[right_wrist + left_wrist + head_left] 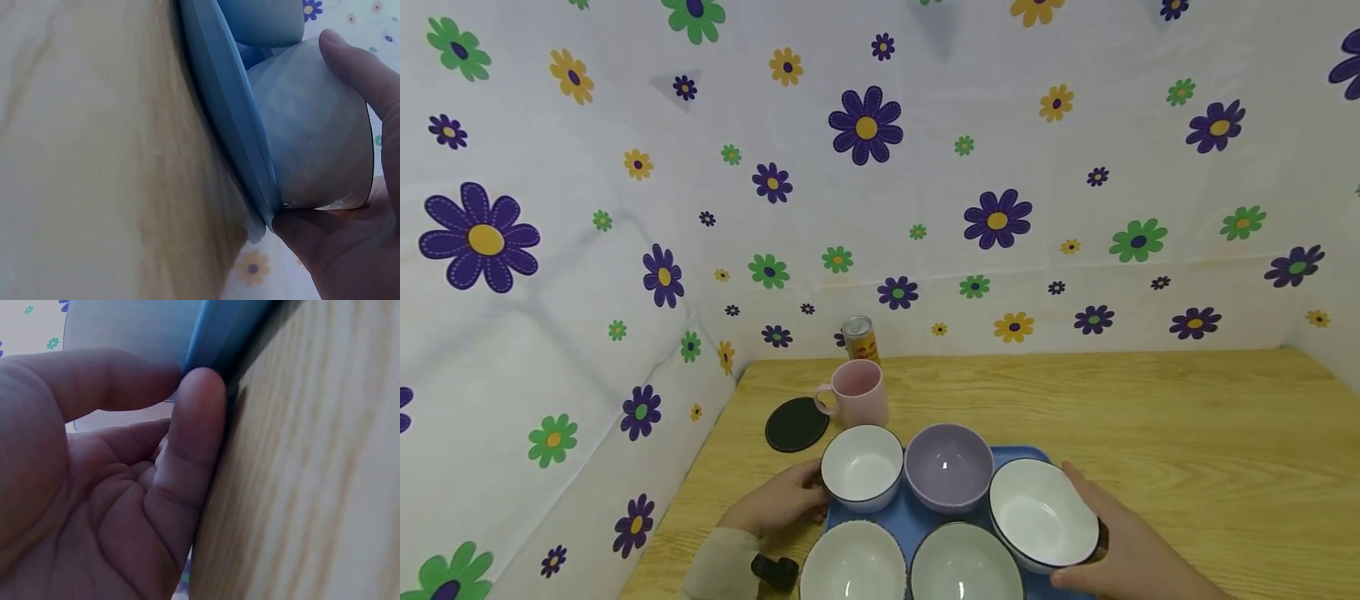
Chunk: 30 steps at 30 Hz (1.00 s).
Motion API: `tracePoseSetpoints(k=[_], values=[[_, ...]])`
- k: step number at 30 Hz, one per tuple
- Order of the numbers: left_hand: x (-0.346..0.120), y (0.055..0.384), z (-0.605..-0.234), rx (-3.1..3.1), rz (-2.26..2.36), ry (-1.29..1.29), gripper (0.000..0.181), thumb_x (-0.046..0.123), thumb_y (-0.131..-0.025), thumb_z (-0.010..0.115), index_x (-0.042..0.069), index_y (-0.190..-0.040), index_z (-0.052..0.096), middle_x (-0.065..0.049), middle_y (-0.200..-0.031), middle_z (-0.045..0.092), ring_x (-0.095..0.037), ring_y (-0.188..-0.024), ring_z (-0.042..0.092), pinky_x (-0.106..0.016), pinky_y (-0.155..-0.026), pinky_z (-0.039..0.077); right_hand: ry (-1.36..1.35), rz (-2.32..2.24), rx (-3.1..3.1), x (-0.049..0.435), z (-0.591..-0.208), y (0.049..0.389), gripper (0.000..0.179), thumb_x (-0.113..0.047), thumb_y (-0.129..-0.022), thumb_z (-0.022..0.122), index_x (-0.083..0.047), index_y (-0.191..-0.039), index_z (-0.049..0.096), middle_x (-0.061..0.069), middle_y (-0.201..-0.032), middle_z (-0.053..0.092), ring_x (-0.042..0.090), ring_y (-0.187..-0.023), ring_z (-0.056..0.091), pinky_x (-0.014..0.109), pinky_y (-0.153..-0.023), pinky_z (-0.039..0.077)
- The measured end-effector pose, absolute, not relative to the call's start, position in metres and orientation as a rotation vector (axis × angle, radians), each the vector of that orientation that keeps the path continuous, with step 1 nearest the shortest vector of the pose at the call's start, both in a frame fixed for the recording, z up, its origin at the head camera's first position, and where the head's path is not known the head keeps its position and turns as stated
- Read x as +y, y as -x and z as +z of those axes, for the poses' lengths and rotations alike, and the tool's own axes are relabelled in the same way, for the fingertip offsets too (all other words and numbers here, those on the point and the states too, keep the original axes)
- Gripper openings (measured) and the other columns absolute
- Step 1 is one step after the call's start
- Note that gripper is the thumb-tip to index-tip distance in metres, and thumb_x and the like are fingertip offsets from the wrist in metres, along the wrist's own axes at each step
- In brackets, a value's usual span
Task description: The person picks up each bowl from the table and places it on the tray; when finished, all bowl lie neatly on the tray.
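In the head view, a blue tray (pixel 891 518) carries several bowls. My left hand (pixel 786 498) is at its left edge, beside a white bowl (pixel 862 468) with a dark rim. In the left wrist view, curled fingertips meet at the tray's edge (pixel 203 340), close over the tabletop. My right hand (pixel 1108 542) grips another dark-rimmed white bowl (pixel 1043 510) on the tray's right side. The right wrist view has one digit against this bowl's faceted wall (pixel 312 125) and another low by the tray rim (pixel 231 100).
A lilac bowl (pixel 949 467) stands between the two white ones. Two more white bowls (pixel 853 567) sit nearest me. Behind are a pink mug (pixel 861 404), a black round coaster (pixel 797 424) and a can (pixel 861 340). A flowered cloth (pixel 925 208) backs the wooden table (pixel 1150 408).
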State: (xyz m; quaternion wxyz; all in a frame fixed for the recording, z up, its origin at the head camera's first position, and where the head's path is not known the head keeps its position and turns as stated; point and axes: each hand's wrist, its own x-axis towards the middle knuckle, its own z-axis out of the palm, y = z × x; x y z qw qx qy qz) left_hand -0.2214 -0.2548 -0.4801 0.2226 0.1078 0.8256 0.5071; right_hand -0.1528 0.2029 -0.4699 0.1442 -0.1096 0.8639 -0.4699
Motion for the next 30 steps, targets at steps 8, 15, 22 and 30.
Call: tracePoseSetpoints(k=[8,15,22,30], values=[[-0.253,0.223,-0.481,2.251,1.418,-0.312,0.048,0.016,-0.098,0.061,-0.001,-0.141,0.048,-0.009,-0.109,0.062,-0.019,-0.087,0.062,-0.033,-0.077,0.056,0.393,-1.371,2.479,0.206,-0.473,0.151,0.121,-0.033,-0.075,0.089,0.005,-0.158,0.009,0.036,-0.157,0.022,0.04,-0.128,0.049,0.023,-0.087,0.052],[-0.252,0.225,-0.484,2.27,1.409,-0.309,0.047,0.017,-0.099,0.061,0.001,-0.141,0.049,-0.009,-0.111,0.062,-0.02,-0.089,0.062,-0.034,-0.078,0.056,0.402,-1.435,2.372,0.208,-0.474,0.154,0.118,-0.028,-0.079,0.087,0.004,-0.159,0.005,0.036,-0.157,0.019,0.04,-0.13,0.047,0.029,-0.09,0.054],[-0.253,0.226,-0.483,2.271,1.41,-0.31,0.05,0.016,-0.098,0.061,-0.002,-0.143,0.047,-0.009,-0.108,0.063,-0.02,-0.088,0.063,-0.034,-0.078,0.057,0.551,-1.49,2.343,0.21,-0.474,0.156,0.113,-0.022,-0.085,0.082,0.001,-0.159,0.0,0.033,-0.156,0.022,0.028,-0.13,0.047,0.02,-0.089,0.048],[-0.256,0.225,-0.478,2.226,1.435,-0.332,0.053,0.017,-0.1,0.06,-0.003,-0.147,0.042,-0.012,-0.116,0.063,-0.02,-0.089,0.065,-0.034,-0.079,0.058,0.629,-1.525,2.273,0.214,-0.471,0.157,0.105,-0.018,-0.091,0.076,-0.003,-0.16,-0.001,0.032,-0.157,0.02,0.013,-0.126,0.049,0.017,-0.09,0.047]])
